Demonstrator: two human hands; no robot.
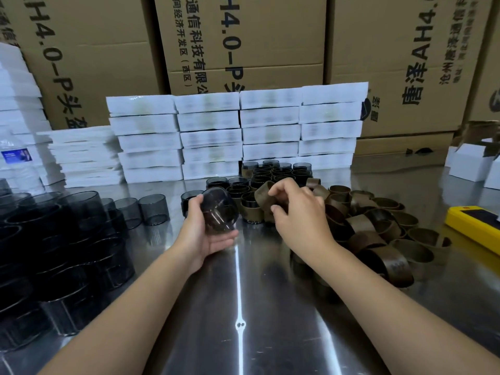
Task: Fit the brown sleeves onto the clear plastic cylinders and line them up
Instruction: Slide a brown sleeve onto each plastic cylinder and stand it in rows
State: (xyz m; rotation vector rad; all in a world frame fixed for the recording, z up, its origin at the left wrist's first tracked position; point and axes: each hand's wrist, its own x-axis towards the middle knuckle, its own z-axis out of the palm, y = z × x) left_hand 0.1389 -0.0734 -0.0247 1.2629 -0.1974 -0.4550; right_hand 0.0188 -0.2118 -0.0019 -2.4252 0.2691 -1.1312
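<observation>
- While the left hand [201, 234] holds a clear cylinder [220, 209] above the middle of the surface [243, 280], its fingers lie under the cylinder and the thumb presses on the left side.
- The right hand [300, 212] pinches a brown sleeve [263, 194] in curled fingers, lifted off the surface.
- The sleeve is just to the right of the cylinder and a little nearer the far edge; the two are near but not touching.
- The cylinder lies tilted, with its long axis slanting roughly from the near side up toward the far edge. Blur hides which open end faces the sleeve.
- For the fit, I judge the sleeve's ring must turn square to the cylinder's axis and travel left; the right hand is the nearer one to make that move.
- Finished sleeved cylinders [270, 174] stand in rows toward the far edge, loose sleeves [378, 234] are heaped toward the right edge, and bare cylinders [67, 239] crowd the left edge.
</observation>
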